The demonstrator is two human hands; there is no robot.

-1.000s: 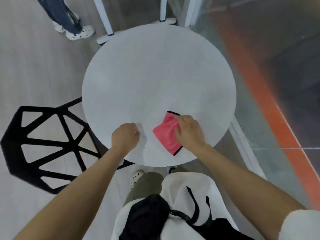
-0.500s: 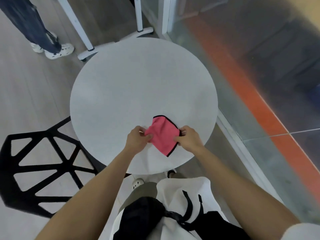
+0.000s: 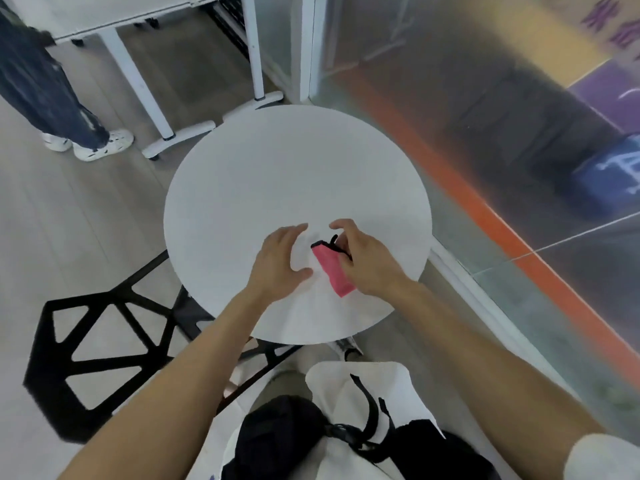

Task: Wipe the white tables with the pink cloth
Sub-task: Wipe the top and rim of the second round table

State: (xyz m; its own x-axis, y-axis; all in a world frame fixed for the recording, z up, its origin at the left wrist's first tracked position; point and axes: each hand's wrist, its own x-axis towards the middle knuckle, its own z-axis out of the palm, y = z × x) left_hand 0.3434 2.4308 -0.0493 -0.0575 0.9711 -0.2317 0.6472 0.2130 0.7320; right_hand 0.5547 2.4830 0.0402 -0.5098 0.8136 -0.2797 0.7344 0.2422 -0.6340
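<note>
At the far left another person's dark trousers [image 3: 38, 88] and white shoes [image 3: 104, 148] are standing on the floor, with a black open-frame chair [image 3: 59, 410] sitting nearer, just beside the round white table [image 3: 294, 174]. Beyond the table the white legs of a desk [image 3: 138, 81] are showing. Over the near half of the table the left hand [image 3: 280, 261] is spreading, fingers loosely apart and thumb out, holding nothing; whether the palm is touching the top cannot be told. Just to its right, the two hands staying a little apart, the pink cloth [image 3: 331, 270] is lying folded into a narrow strip, its long axis running from the far left down to the near right, black-edged end pointing away. The right hand [image 3: 367, 261] is gripping the cloth along its right side, fingers curling over it. A white bag with black straps [image 3: 363, 393] is hanging below. Further right an orange stripe [image 3: 450, 188] is running along the glass wall, and white marks on a blue patch [image 3: 616, 168] are too blurred to read.
</note>
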